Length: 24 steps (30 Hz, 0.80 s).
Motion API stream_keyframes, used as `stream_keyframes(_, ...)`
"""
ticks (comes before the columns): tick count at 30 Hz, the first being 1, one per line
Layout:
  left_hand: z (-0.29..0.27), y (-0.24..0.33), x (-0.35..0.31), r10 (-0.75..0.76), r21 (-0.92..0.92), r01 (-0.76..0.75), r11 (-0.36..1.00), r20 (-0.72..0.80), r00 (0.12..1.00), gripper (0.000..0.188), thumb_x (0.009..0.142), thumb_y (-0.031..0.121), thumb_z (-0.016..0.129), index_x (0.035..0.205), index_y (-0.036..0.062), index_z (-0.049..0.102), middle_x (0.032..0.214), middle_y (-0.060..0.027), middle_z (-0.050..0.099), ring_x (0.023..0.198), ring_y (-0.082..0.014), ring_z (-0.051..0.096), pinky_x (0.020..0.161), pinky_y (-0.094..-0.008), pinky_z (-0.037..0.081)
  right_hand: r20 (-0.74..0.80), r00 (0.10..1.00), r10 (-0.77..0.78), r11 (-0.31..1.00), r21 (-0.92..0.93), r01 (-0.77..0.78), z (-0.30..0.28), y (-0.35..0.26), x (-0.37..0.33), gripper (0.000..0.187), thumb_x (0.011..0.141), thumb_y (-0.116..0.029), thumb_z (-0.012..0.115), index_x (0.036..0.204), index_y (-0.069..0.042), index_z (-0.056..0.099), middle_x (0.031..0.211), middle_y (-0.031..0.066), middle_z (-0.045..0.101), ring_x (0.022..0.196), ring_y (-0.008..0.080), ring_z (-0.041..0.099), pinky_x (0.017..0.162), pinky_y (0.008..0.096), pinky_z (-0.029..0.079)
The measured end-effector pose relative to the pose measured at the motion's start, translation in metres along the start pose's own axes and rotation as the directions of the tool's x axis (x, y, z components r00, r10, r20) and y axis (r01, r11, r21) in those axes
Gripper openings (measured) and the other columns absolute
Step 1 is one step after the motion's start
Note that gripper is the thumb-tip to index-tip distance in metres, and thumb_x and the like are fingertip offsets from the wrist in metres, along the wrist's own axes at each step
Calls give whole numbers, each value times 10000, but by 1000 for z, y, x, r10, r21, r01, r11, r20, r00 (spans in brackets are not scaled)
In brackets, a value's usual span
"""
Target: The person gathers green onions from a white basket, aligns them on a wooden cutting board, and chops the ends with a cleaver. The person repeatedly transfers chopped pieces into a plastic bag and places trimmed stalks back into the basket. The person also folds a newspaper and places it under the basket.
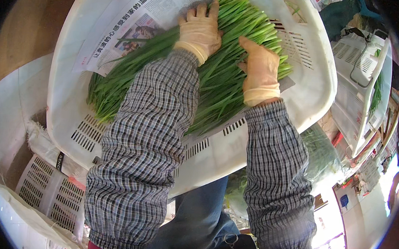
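A thick layer of long green garlic chives [220, 89] lies in a white slotted plastic basket [318, 90], pale stem ends toward the upper right and leaf tips toward the lower left. My left hand [199, 31], in a thin pale glove, rests on the far side of the chives with its fingers spread. Over the stem end is my right hand [261, 66], gloved too, its index finger and thumb apart and its other fingers mostly hidden. Printed newspaper [118, 33] lines the basket, partly under the chives. Checked sleeve covers are on both forearms.
More white baskets [356, 56] stand at the right, with some greens in one. Below them is a clear plastic bag of greens [319, 150]. Another slotted crate [54, 191] sits at the lower left. My jeans-clad leg [194, 215] is just under the near rim.
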<state>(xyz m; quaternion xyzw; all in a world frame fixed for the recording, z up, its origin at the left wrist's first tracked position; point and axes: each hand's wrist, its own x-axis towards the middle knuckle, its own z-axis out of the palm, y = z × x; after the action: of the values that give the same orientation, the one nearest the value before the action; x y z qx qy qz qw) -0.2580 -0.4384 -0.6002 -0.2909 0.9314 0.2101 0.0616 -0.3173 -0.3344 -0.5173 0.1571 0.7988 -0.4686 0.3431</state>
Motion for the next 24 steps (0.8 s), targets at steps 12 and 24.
stream_keyframes(12,-3,-12,-20,79,189,-97,977,105,991,915,766,586,569,1450,174,121,1468,-144,187,1344,-359,175,1001,-636,171,456,890,17,-336,-835,435,41,-1,58,169,778,-215,653,930,-146,682,906,20,670,890,190,639,722,292,493)
stream_keyframes(24,-80,62,-179,207,-54,-209,976,-46,977,602,740,216,605,1292,59,421,1264,-154,429,1196,-361,355,971,-542,276,154,988,-27,974,227,-8,-117,-4,-154,382,870,-124,554,1147,130,485,982,167,628,850,213,640,712,262,507)
